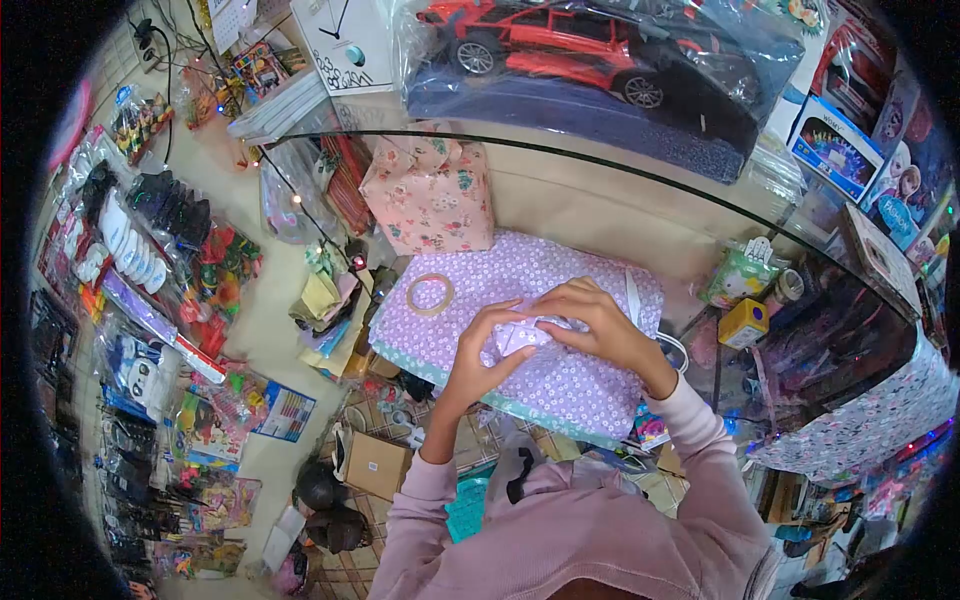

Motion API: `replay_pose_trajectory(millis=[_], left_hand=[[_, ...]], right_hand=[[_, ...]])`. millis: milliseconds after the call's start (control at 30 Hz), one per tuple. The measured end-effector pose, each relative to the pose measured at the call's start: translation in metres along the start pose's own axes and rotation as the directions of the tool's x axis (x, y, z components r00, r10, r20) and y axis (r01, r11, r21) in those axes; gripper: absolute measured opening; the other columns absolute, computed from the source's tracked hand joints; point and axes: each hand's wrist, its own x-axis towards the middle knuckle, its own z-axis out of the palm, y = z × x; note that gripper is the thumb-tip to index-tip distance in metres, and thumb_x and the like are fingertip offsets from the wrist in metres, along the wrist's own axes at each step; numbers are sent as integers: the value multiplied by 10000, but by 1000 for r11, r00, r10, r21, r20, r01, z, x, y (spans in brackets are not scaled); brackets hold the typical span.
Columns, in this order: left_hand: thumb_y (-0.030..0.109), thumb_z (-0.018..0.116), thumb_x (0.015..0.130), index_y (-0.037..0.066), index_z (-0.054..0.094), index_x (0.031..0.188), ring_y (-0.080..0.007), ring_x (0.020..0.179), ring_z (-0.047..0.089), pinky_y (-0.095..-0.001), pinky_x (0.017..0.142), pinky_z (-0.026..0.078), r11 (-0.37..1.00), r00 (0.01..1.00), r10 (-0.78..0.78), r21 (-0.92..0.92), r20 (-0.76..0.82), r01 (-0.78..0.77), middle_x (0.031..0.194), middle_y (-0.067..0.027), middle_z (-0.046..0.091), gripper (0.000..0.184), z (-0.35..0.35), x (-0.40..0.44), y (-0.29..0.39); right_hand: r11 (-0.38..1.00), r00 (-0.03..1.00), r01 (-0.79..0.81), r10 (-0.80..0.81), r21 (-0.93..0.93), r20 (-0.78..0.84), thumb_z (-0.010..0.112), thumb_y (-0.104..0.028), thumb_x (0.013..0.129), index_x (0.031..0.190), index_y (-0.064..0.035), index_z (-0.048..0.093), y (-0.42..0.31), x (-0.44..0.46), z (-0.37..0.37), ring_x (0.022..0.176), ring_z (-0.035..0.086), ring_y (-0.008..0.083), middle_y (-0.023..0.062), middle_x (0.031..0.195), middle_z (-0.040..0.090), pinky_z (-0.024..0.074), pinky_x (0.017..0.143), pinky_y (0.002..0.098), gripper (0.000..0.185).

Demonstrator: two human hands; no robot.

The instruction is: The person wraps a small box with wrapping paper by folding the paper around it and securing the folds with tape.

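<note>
Small floral packet (pixel 520 340) is right in the middle of my feed, sitting over the purple floral mat (pixel 590 385), a bit right of the mat's centre. From where I'm sitting, both hands are closed on it: the left hand (pixel 482 350) has its thumb and fingers bent around the near and left sides, and the right hand (pixel 592 322) is pinching the upper right part between thumb and fingers. Can't really tell how hard either one is squeezing. The packet's print looks a lot like the mat's, so its edges kinda blend in.

On the mat's left part I've got a tape ring (pixel 430 295) lying flat, and a white strip (pixel 633 298) near its right end. Just past the mat's far left edge stands a pink floral bag (pixel 430 195). Off the mat's right side there's a yellow box (pixel 743 324), and a bagged red toy car (pixel 560 45) is well beyond its far edge. A cardboard box (pixel 376 466) is below the mat's near left corner.
</note>
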Motion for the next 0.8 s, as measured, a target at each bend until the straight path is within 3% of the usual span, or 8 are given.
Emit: replay_pose_trajectory(millis=[133,333,533,633,800], left_hand=[[67,763,750,-5,473,1251,-234,1197,496,-352,1024,361,985,988,-145,-102,-47,140,1270,-149,541,584,-1,0,7],[85,761,755,-19,410,1340,-241,1201,498,-357,1024,363,990,994,-98,-102,38,102,1290,-162,531,690,1,3,-6],[81,766,737,3,527,1251,-297,1153,548,-376,977,414,1000,999,-17,9,-42,17,1228,-186,575,573,4,8,0],[76,764,734,14,607,1153,-299,1137,558,-378,963,425,994,998,63,83,14,-64,1213,-181,581,452,1,7,-7],[84,765,717,17,646,1087,-315,1136,559,-403,958,429,997,999,34,71,23,-35,1199,-194,593,394,-1,4,-3]], right_hand=[[982,991,133,-134,-132,-3,686,-133,790,1038,-114,689,8,0,5,896,596,214,42,962,650,406,812,354,249],[904,976,209,-170,-374,133,671,-143,754,1021,-105,686,-1,3,-7,866,599,189,34,914,629,421,794,348,269],[911,955,267,-294,-315,-42,644,-66,731,1001,-21,663,16,-5,15,837,607,223,71,909,626,466,798,350,274],[928,966,235,-256,-289,-37,636,-45,722,997,-18,659,14,-8,16,878,605,233,80,919,625,471,823,348,278],[955,983,178,-163,-237,80,640,-46,745,1042,-24,651,0,-10,5,961,588,255,101,988,613,449,871,397,299]])
